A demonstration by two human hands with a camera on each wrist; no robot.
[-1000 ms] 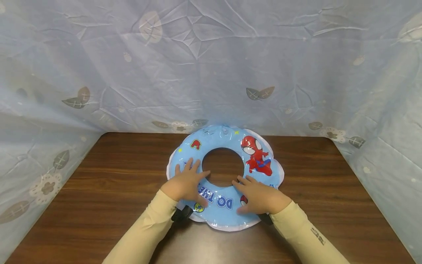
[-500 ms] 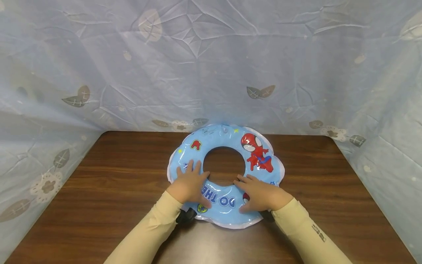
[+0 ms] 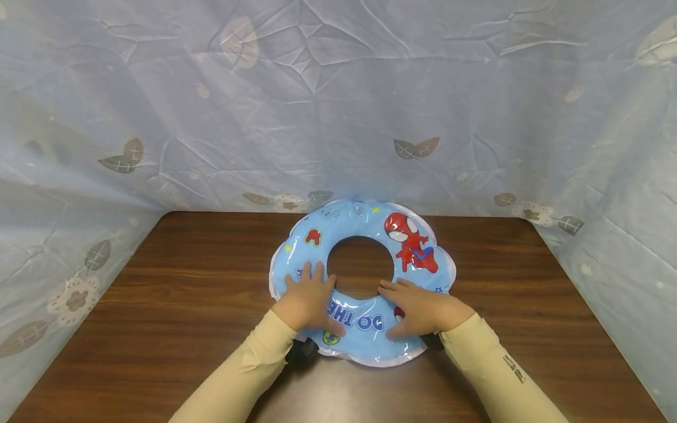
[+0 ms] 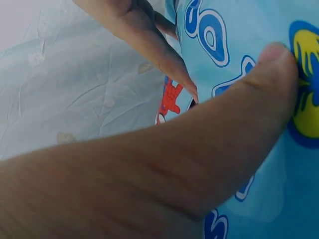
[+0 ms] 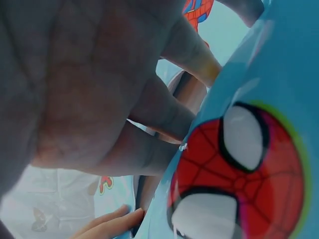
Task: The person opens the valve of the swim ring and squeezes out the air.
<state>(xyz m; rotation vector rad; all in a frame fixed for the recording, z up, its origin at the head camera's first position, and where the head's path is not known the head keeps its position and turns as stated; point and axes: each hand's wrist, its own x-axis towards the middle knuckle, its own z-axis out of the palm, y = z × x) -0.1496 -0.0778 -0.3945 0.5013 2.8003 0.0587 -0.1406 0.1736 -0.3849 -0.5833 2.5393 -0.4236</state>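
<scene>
A light-blue inflatable swim ring (image 3: 365, 346) with scalloped white edges lies flat at the middle of the table. Red masked figures and blue lettering are printed on it. My left hand (image 3: 307, 299) rests with spread fingers on its near left part, thumb beside a yellow badge print. On the near right part lies my right hand (image 3: 423, 308), fingertips reaching the inner hole. In the left wrist view, the left thumb (image 4: 249, 99) touches the vinyl. The right wrist view shows the right fingers (image 5: 169, 109) stretched over the ring, close to a printed red mask face (image 5: 239, 169).
The dark wood-grain table (image 3: 185, 282) reaches to a pale blue-grey curtain (image 3: 338, 117) with leaf and flower prints at the back and sides. The ring's far edge is close to the back curtain. Black wrist straps (image 3: 302, 351) sit below the cream sleeves (image 3: 240, 370).
The ring has turned slightly, its near lettering shifting to the right. Both hands have shifted a little right with it, still spread on the vinyl.
</scene>
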